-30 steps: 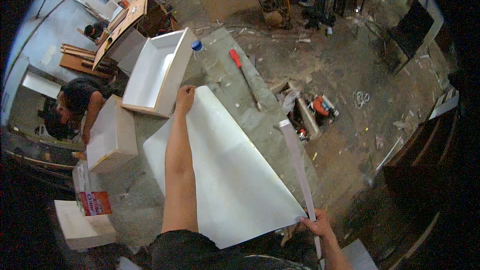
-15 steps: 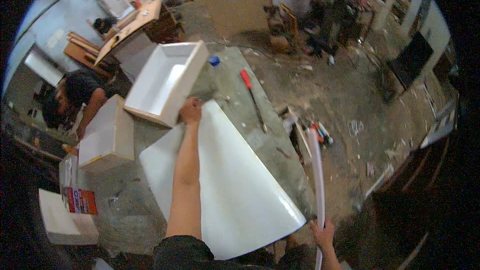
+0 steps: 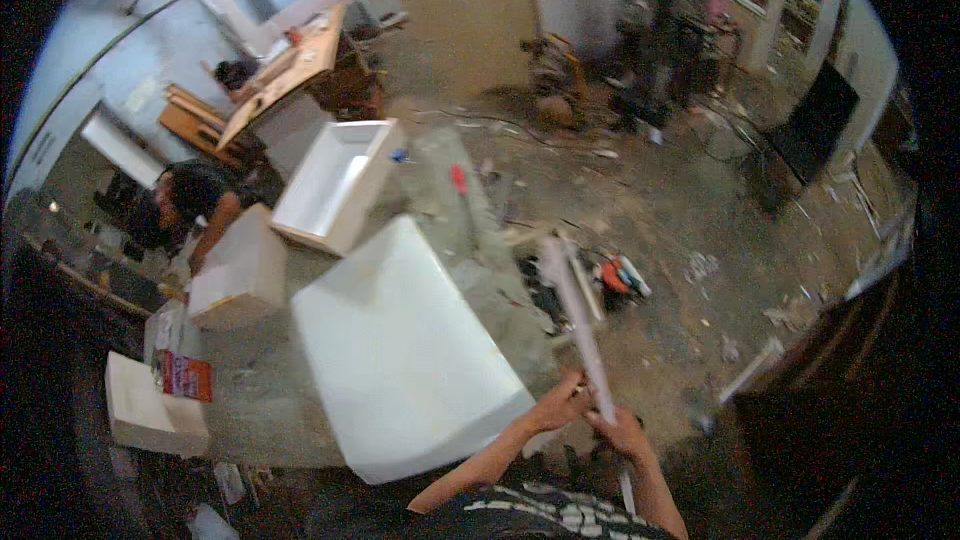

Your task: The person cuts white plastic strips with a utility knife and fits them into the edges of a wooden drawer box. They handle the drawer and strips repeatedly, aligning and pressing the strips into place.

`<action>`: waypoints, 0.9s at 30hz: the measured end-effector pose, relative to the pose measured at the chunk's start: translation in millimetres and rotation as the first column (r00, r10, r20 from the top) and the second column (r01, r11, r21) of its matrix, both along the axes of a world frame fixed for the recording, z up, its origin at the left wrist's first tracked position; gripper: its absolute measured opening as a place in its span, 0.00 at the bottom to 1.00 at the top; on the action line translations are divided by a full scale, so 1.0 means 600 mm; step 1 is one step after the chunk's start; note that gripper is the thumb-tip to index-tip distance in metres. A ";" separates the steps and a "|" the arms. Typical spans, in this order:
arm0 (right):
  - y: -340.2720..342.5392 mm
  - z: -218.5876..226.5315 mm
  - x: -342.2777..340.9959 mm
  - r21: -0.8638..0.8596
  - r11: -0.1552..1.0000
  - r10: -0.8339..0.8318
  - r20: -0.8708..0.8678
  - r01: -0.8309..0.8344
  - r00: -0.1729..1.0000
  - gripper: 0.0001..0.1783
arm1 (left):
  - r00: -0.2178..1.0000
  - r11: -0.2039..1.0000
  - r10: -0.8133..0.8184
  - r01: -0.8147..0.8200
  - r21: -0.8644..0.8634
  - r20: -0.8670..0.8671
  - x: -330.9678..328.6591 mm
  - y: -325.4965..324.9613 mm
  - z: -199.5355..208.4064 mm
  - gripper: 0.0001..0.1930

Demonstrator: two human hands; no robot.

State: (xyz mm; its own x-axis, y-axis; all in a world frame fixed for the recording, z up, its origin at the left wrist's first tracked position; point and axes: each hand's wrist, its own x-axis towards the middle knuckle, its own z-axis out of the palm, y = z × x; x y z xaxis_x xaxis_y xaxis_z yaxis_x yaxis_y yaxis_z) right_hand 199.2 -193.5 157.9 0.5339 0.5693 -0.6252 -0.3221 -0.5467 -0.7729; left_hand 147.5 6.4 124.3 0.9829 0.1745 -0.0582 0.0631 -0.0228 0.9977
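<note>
A long, narrow white strip slants up and away in front of me, past the table's right edge. My right hand is closed round its lower part. Right beside it, my left hand has its fingers bent close to the strip; blur hides whether they grip it. A large white sheet with curved edges lies on the table to the left of my hands. Beyond it stands an open wooden box with a white inside, like a drawer.
A red-handled screwdriver and a blue cap lie on the grey table. At left, a co-worker leans by a second box. A red carton sits near a pale block. Tools lie beyond the right edge.
My left hand has let go of the sheet's far part and come back to the strip beside my right hand. The strip now tilts left, and the view has shifted.
</note>
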 end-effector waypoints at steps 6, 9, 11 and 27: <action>-0.225 -0.037 0.081 0.251 0.966 0.010 0.166 -0.052 0.986 0.23 | 0.951 0.950 0.255 -0.280 -0.137 -0.175 0.141 -0.192 0.059 0.15; -0.401 -0.057 0.068 0.203 0.979 -0.086 0.375 0.009 0.923 0.21 | 0.868 0.836 0.432 -0.488 -0.252 -0.247 0.252 -0.229 0.086 0.19; -0.506 -0.068 0.044 0.009 0.993 -0.115 0.204 0.115 0.972 0.20 | 0.814 0.692 0.527 -0.578 -0.433 -0.244 0.321 -0.232 0.092 0.24; -0.449 -0.044 0.438 -0.065 0.948 -0.257 0.427 0.313 0.867 0.26 | 0.854 0.464 0.340 -0.516 -0.720 -0.394 0.725 -0.345 -0.031 0.31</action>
State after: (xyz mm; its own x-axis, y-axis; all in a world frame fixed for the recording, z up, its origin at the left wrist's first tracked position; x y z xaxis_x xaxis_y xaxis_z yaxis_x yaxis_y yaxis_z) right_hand 462.0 -462.7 131.3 0.8835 0.2837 -0.3727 -0.1504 -0.5817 -0.7993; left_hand 582.3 -200.4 105.8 0.7532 0.3673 -0.5456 0.0040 0.8270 0.5622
